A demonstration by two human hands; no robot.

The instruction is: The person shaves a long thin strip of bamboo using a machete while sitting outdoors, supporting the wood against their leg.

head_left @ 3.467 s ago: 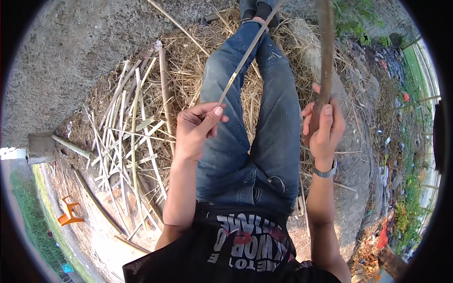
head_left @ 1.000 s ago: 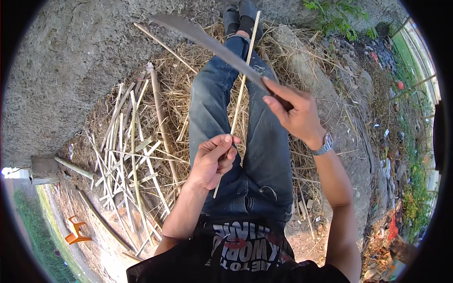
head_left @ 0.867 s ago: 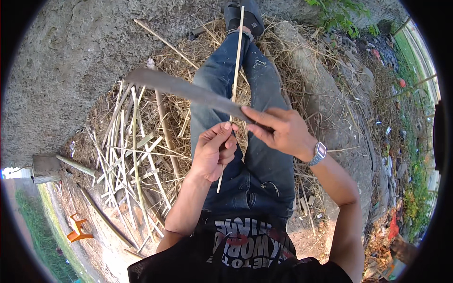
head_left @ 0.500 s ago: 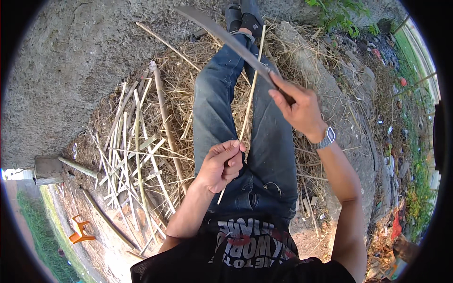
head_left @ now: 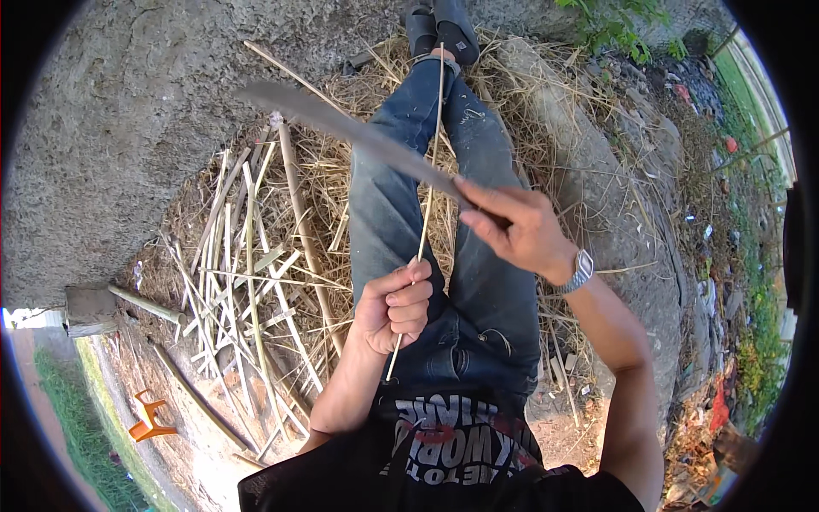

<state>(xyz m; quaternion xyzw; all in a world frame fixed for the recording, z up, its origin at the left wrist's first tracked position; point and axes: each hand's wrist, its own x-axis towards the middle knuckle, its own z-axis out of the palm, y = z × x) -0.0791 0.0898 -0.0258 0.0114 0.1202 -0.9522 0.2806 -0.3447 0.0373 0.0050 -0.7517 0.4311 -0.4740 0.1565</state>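
- Evidently steadying the thin strip (head_left: pixel 425 222) in the left hand (head_left: pixel 397 307) with curled fingers
- Gripping the machete (head_left: pixel 358 134) in the closed right hand (head_left: pixel 522 229), probably for controlling its slant

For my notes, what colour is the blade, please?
Dull grey; the blade shows best in the head view.

The knife (head_left: pixel 345 129) is dull grey-brown, the thin stick (head_left: pixel 425 224) pale straw yellow. The jeans (head_left: pixel 380 192) are faded blue, lighter at the knees; the shirt (head_left: pixel 431 461) is black with white lettering and red patches. The watch (head_left: pixel 583 266) is silver, the shoes (head_left: pixel 455 32) dark grey. On the left, cream strips (head_left: pixel 249 230) lie over tan straw (head_left: pixel 328 171), near an orange stool (head_left: pixel 152 420). Far left is mottled grey ground (head_left: pixel 145 145); far right, bright green leaves (head_left: pixel 616 32).
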